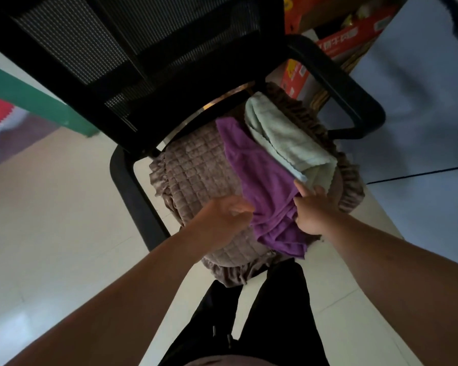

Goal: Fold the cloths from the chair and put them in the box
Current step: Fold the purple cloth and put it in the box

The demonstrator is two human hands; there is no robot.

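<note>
A person stands over a black mesh-backed chair [169, 62], both bare arms reaching down to its seat, which is covered by a quilted brown cushion [196, 165] with a ruffled edge. Two cloths lie on the right half of the cushion: a purple cloth [259, 180], rumpled and running from the back of the seat to its front edge, and a pale green cloth [283, 138], loosely folded, just beside it toward the armrest and touching it along one side. The right hand [312, 210] grips the purple cloth at its near right edge, fingers curled into the fabric, the thumb lying toward the green cloth. The left hand [228, 210] is at the purple cloth's left edge with fingers bent toward it (motion blur makes it impossible to tell whether they have actually closed on the fabric). Red cardboard boxes [339, 46] with printed lettering stand on the floor behind the chair, at upper right. The floor [50, 220] is pale tile; the person's dark trousers [249, 326] show at the bottom.
</note>
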